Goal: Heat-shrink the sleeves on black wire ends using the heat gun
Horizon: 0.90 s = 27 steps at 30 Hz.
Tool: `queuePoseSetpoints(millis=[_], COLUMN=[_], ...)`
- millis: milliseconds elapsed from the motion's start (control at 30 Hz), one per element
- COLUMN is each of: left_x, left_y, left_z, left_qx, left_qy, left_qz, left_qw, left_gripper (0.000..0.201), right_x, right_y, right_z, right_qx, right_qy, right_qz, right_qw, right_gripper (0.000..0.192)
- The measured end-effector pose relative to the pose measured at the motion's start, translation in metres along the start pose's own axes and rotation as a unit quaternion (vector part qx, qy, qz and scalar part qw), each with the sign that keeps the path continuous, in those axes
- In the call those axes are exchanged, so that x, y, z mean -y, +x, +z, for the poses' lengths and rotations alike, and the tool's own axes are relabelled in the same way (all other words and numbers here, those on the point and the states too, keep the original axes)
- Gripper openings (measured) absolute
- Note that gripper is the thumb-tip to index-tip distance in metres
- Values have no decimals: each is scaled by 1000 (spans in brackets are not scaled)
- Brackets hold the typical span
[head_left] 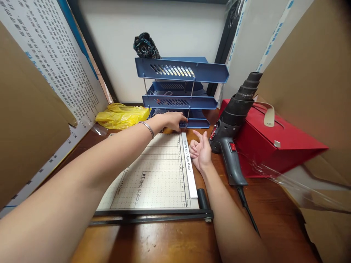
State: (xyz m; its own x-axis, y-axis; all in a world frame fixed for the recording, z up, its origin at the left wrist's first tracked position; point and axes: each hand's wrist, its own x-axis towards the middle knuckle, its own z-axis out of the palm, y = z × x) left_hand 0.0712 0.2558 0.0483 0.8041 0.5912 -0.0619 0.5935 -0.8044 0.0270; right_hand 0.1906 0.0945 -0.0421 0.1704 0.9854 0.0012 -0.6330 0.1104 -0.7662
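The bottom tray (196, 123) of a blue three-tier rack (181, 91) is reached by the left hand (172, 120), whose fingers are laid palm-down at the tray's front edge; whether anything is pinched there cannot be told, since the fingertips are hidden against the dark tray mouth. A metal bangle (147, 128) is worn on that wrist. The rack stands at the back of a wooden desk (175, 241), against the white wall, and a dark patterned bundle (145, 45) is seen behind its top tier. The right hand (201, 151) is held just in front of the rack, palm turned up and loosely open, fingers curled, nothing gripped; it lies beside the ruler strip of a paper cutter (156, 175), whose gridded board fills the desk's middle under the left forearm. Just right of that hand a grey heat gun (233, 124) is stood with its nozzle tilted up, its cord trailing toward the viewer. A red box (263, 142) is set behind the gun. A yellow bag (120, 115) lies left of the rack. Cardboard sheets (30, 124) and a printed board (55, 62) are leant along the sides.
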Motion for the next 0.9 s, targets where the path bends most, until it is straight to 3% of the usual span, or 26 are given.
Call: queuePoseSetpoints(millis=[200, 533, 900], left_x=[1, 6, 16], left_y=[2, -5, -27], left_z=[-9, -4, -11], left_qx=[19, 8, -11], left_qy=[50, 91, 60], left_qz=[66, 140, 59], left_qw=[996, 986, 996], left_gripper=[69, 74, 82], right_x=[-1, -1, -2], right_y=[0, 0, 0], right_z=[-1, 1, 0], right_qx=[3, 0, 5], right_qy=[0, -2, -2], right_qz=[-4, -4, -7], right_qw=[1000, 1000, 1000], right_gripper=[57, 57, 59])
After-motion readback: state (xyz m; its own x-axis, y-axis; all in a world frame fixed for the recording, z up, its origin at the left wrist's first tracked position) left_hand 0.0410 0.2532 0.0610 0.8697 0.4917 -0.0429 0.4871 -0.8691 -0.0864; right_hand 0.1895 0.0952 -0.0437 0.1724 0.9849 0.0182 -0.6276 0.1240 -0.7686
